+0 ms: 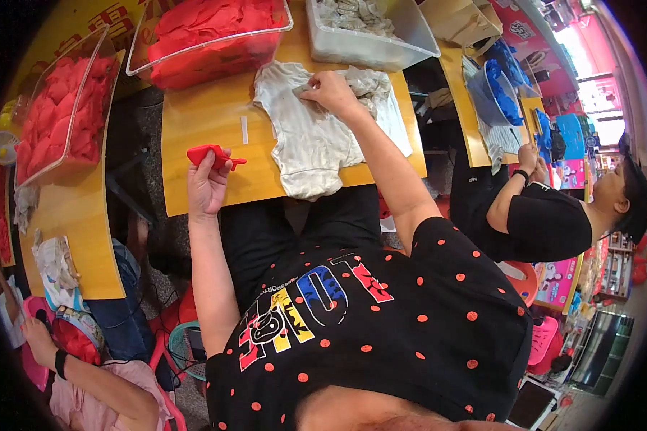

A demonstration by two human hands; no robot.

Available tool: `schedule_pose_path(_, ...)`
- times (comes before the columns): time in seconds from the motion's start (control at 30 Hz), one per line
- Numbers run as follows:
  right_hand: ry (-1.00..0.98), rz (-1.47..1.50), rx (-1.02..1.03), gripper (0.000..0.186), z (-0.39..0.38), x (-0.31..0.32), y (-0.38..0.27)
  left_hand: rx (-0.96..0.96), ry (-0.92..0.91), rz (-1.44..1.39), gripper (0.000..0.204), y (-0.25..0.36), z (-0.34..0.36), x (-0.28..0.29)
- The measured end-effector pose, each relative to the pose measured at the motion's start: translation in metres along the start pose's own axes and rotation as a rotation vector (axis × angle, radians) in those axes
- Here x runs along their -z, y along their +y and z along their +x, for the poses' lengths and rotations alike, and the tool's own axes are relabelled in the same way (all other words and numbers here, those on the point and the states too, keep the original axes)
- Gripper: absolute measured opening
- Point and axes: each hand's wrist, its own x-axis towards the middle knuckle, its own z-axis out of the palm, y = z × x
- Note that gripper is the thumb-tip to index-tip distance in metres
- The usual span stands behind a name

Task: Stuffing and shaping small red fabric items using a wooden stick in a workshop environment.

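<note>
Hands: holding what?

Left hand (208,185) pinches a limp red piece (201,154) above the table (194,122), near-left side. Right hand (332,92) is over a white cloth (305,147), fingers narrowed; cannot tell whether they grip anything.

Nearby?

White strip (244,130) between hands; clear tub (216,66) of red pieces beyond.

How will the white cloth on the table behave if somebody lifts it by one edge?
The white cloth would probably sag, since it lies in loose wrinkles. It seems unlikely to roll, because it is spread over the table.
</note>
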Motion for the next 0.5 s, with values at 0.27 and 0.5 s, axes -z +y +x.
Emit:
schedule_pose_path(0.27,-0.010,-0.098,-0.066,0.046,-0.0055,0.0004,0.0014,0.001,0.003,-0.007,0.012,-0.0004,0.0013,0.0055)
schedule_pose_path(0.5,0.006,-0.033,0.271,0.042,-0.0017,-0.0021,-0.0011,-0.011,-0.005,0.006,0.011,-0.0009,0.0018,0.0036)
